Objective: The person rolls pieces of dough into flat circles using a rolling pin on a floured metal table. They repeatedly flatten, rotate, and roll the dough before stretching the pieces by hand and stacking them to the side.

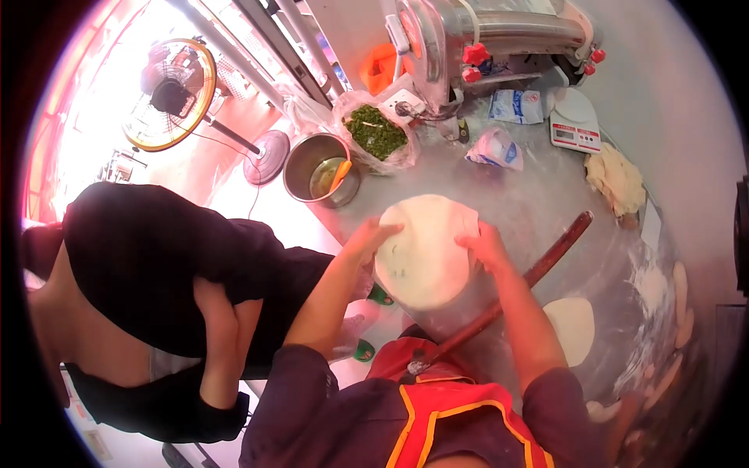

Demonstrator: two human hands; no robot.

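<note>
A round, flat sheet of dough is held up in front of me, with a few green specks showing at its lower left. My left hand grips its left edge, thumb on top. On the opposite side my right hand pinches the right edge, where a bit of the sheet looks folded over. The fingers under the dough are hidden. Below my right forearm a long wooden rolling pin lies slanted across the metal table. Another flat dough piece rests right of my right arm.
A metal pot with an orange-handled utensil and a bag of chopped greens stand at the far left. Behind are a dough-rolling machine, a kitchen scale and a dough lump. A person in black stands at left.
</note>
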